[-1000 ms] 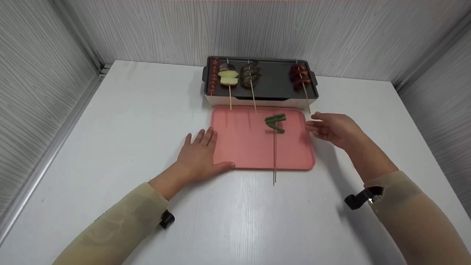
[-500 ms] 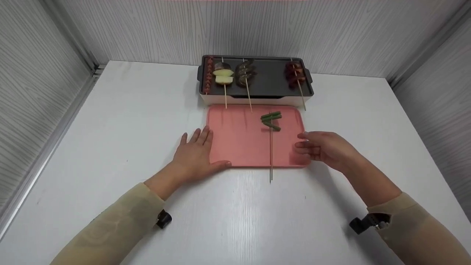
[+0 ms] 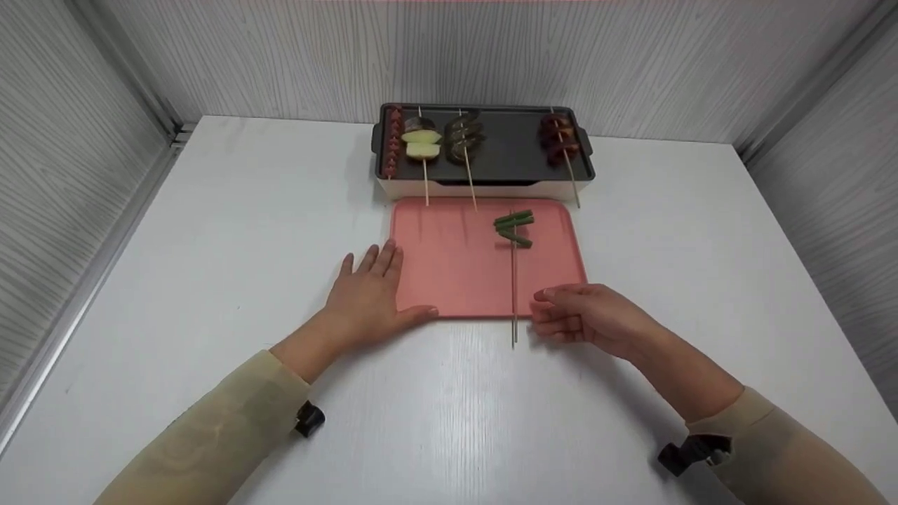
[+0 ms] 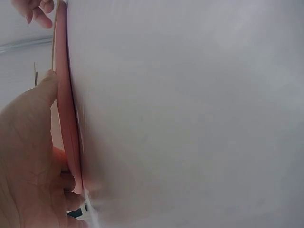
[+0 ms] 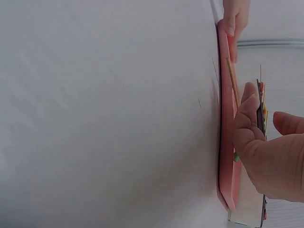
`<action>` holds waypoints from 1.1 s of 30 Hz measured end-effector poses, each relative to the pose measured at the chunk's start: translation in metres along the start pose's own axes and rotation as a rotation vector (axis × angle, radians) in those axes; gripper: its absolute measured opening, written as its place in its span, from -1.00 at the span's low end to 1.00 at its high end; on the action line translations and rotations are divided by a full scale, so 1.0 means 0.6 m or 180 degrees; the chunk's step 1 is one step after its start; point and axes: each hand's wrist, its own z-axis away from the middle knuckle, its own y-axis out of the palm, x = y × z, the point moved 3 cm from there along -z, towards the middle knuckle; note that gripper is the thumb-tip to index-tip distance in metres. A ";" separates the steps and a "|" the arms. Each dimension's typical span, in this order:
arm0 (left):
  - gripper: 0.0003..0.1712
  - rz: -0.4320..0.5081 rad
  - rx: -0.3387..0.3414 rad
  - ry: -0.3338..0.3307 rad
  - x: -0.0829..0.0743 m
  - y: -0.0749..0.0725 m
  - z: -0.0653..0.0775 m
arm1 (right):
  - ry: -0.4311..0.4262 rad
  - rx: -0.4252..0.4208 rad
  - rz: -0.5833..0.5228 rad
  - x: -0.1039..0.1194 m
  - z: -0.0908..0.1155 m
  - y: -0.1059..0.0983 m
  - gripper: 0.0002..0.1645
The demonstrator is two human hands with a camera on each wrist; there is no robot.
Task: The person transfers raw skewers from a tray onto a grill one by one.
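A pink tray (image 3: 456,273) lies flat on the white table. Along its left side my left hand (image 3: 358,305) rests with fingers spread, the thumb over the near edge, as the left wrist view confirms at the tray's rim (image 4: 69,109). On the tray's right half lies a skewer of green bean-like pieces (image 3: 515,221), its bare stick (image 5: 232,78) sticking out past the near edge. Just right of that stick, at the tray's near right corner, my right hand (image 3: 596,319) hovers with loosely bent fingers. The right wrist view shows its thumb (image 5: 287,123) apart from the fingers, holding nothing.
Behind the tray stands a dark grill plate (image 3: 515,151) on a light base. Skewers lie on it: a red one (image 3: 393,140), one with pale slices (image 3: 422,144), a dark brown one (image 3: 464,137), and a dark red one (image 3: 559,140) at the right. Wood-grain panels enclose the table.
My right hand has moved nearer and leftward, from beside the tray's upper right to the near end of the skewer stick. The left hand stays on the tray; the view has shifted slightly.
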 end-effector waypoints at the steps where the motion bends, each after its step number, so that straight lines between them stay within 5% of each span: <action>1: 0.42 -0.0001 0.0001 0.0004 0.000 0.000 0.000 | 0.0005 0.0012 0.0005 -0.001 0.000 0.004 -0.38; 21: 0.40 0.0050 -0.0014 0.0003 0.001 0.001 0.001 | -0.0009 0.0220 -0.0217 -0.016 -0.021 0.055 -0.44; 33: 0.41 0.0009 0.0003 -0.0002 0.001 0.003 -0.002 | -0.0126 -0.0088 -0.0073 -0.004 -0.005 0.045 -0.47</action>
